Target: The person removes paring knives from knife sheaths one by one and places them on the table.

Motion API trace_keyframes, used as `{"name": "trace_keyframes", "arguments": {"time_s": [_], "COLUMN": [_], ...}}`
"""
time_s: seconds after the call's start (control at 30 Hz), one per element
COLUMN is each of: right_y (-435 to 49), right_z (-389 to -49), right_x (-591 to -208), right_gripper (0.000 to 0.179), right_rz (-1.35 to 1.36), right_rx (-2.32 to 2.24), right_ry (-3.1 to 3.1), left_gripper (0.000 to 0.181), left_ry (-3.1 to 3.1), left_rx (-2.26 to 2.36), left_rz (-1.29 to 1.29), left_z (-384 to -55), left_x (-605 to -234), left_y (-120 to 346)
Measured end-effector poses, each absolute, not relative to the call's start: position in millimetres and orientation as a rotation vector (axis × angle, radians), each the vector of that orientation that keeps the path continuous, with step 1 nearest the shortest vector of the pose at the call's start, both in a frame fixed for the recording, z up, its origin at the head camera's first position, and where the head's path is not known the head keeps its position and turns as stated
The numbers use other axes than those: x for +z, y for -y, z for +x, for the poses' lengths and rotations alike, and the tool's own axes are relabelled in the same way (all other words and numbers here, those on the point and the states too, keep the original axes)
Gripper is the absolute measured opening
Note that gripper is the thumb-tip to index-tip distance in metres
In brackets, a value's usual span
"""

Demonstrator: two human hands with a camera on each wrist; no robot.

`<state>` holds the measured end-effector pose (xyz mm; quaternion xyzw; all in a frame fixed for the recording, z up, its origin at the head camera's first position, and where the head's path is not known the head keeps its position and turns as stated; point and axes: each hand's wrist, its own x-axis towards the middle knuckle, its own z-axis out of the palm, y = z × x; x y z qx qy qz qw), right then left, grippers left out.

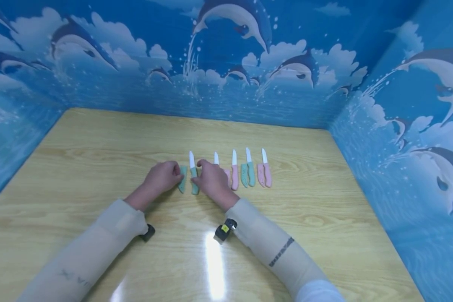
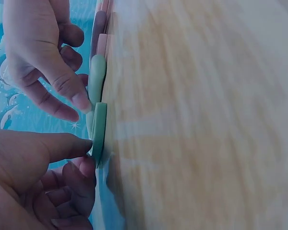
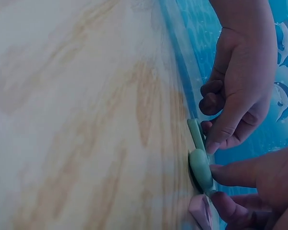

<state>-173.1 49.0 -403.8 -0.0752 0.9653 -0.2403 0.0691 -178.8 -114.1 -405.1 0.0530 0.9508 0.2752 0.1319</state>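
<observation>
Several small paring knives with white blades lie in a row, points toward the back wall. My left hand pinches the edge of a green blade sheath between thumb and fingertips at the row's left end. Just right of it lies a green-handled paring knife. The thumb of my right hand touches its handle, while the bent index finger stands apart from the blade in the head view. Under my right hand another knife shows only its white blade; its handle is hidden.
Right of my hands lie a pink knife with a partly covered pink sheath, a green knife beside a green sheath, and a pink knife beside a pink sheath. Dolphin-print walls border the wooden table.
</observation>
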Motion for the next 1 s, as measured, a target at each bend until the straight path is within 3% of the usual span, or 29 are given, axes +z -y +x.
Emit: {"name": "trace_keyframes", "arguments": {"time_s": [1.0], "right_y": [-75], "right_z": [-176], "right_x": [-400], "right_gripper": [0.047], "right_rz": [-0.318], "right_rx": [-0.757], "right_ry": [-3.009], "left_gripper": [0.024], "left_ry": [-3.020], "left_rx": [0.912], "left_rz": [0.174], "left_z": [-174], "left_x": [-406], "left_y": [124]}}
